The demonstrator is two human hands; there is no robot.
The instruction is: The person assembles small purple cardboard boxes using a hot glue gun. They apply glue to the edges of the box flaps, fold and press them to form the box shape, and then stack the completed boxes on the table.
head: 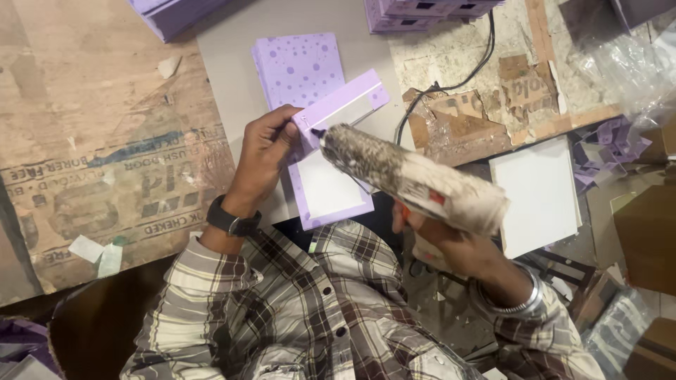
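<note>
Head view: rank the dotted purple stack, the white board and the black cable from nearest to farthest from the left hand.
From the left hand:
1. Dotted purple stack, just above the hand on the grey board.
2. Black cable, up and to the right, running across the worn tabletop.
3. White board, far right, beyond the glue gun.

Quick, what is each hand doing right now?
Left hand: closed, pinching the lilac-edged white cardboard panel.
Right hand: closed around the glue-crusted glue gun.
</note>
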